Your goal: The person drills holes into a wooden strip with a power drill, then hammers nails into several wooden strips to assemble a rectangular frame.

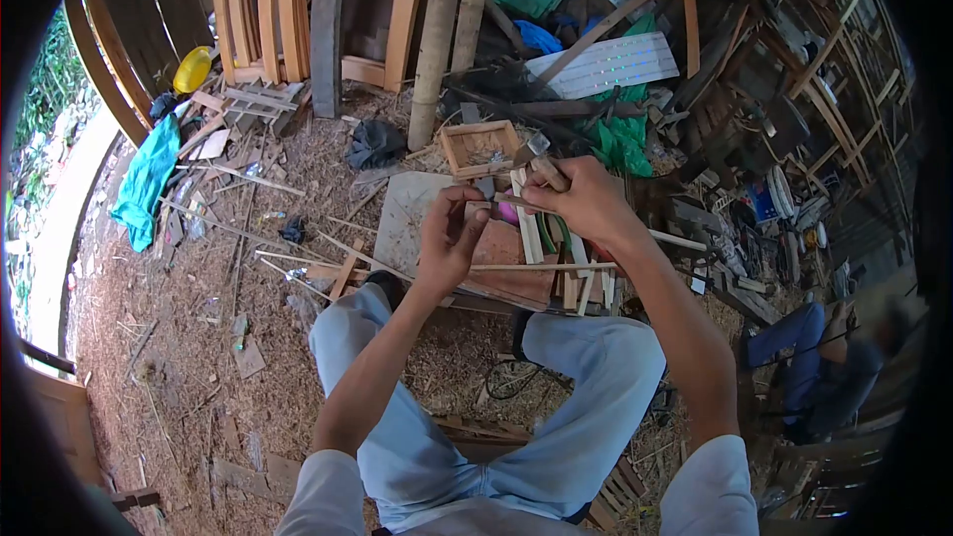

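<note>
My left hand (452,238) is closed, thumb against fingers, on a small flat wooden piece (479,206) over the low work board. Close by on the right, my right hand (586,201) is wrapped round what looks like a hammer (549,175), its metal head pointing away from me. A thin wooden strip (524,202) runs from the right fingers toward the left fingertips. Below the hands, pale wooden slats (531,230) and a green curved object (547,235) lie on the reddish board (504,256). Just beyond stands a small wooden box (452,151) with debris inside.
A grey panel (399,226) lies left of the reddish board. Shavings and offcuts litter the floor (179,337). Wooden frames (288,15) and a bamboo post (433,50) stand ahead. At the right, another person (829,367) sits near scrap wood.
</note>
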Demonstrator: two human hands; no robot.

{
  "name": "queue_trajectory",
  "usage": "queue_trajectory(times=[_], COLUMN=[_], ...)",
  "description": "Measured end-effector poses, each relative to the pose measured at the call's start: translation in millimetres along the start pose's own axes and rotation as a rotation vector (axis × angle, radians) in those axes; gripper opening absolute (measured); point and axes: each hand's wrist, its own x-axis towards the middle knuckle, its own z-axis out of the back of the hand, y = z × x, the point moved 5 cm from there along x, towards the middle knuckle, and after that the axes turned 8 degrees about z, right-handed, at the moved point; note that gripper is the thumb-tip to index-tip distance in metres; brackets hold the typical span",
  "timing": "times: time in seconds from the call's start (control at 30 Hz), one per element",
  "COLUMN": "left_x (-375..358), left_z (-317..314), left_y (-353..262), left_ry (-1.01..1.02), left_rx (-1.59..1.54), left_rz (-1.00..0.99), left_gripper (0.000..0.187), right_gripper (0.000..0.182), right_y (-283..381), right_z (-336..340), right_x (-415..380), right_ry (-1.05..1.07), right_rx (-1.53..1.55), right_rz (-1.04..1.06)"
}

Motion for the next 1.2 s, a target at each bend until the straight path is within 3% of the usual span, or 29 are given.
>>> queue_trajectory(times=[0.13,0.3,0.63,1.2], left_x=[-5.7,-7.5,-7.5,-6.3], left_z=[-3.6,-4.0,-2.1,-1.3], left_y=[-4.4,-0.9,-1.9,1.1], left_ry=[0.018,-0.03,-0.112,-0.056], left_rx=[-0.074,-0.217,-0.227,-0.236], left_rz=[0.039,-0.06,0.009,0.04], left_gripper=[0.019,0.022,0.021,0.025], right_gripper=[0.025,0.026,0.027,0.027], right_y=[8.8,10.8,4.9,6.2], right_z=[-9.1,-22.4,-22.5,-22.5], right_x=[1.5,7.9,12.0,16.8], right_ry=[0.032,0.103,0.14,0.223], right_rx=[0.006,-0.039,-0.054,-0.06], right_rz=[0.016,0.036,-0.033,-0.046])
